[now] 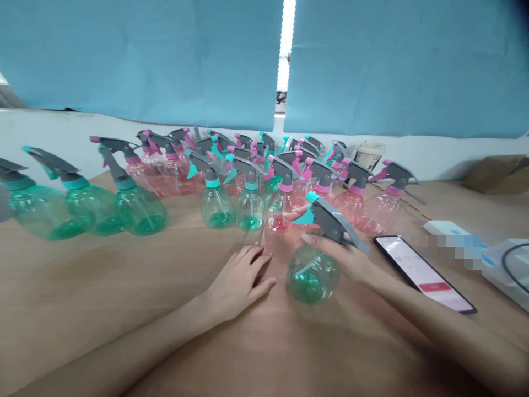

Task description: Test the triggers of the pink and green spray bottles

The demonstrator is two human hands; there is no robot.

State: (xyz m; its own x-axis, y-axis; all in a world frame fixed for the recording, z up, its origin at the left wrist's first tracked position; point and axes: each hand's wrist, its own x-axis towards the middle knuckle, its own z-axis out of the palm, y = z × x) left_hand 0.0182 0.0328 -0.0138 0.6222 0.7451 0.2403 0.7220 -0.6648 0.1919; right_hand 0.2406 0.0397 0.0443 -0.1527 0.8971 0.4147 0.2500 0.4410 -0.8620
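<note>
A clear green spray bottle (313,275) with a grey and teal trigger head is in my right hand (345,259). My fingers wrap around its neck below the head, and the bottle tilts slightly. My left hand (239,281) lies on the wooden table just left of that bottle, fingers spread, holding nothing. Beyond my hands stand a green spray bottle (217,209), another with a teal collar (250,212), and a pink spray bottle (280,212).
Several green bottles (140,209) stand at the left, with many pink ones (179,173) behind. A phone (427,275) showing a timer lies right of my right hand. Farther right are a white power strip (450,231) and a brown box (498,173). A paper cup (367,157) stands at the back.
</note>
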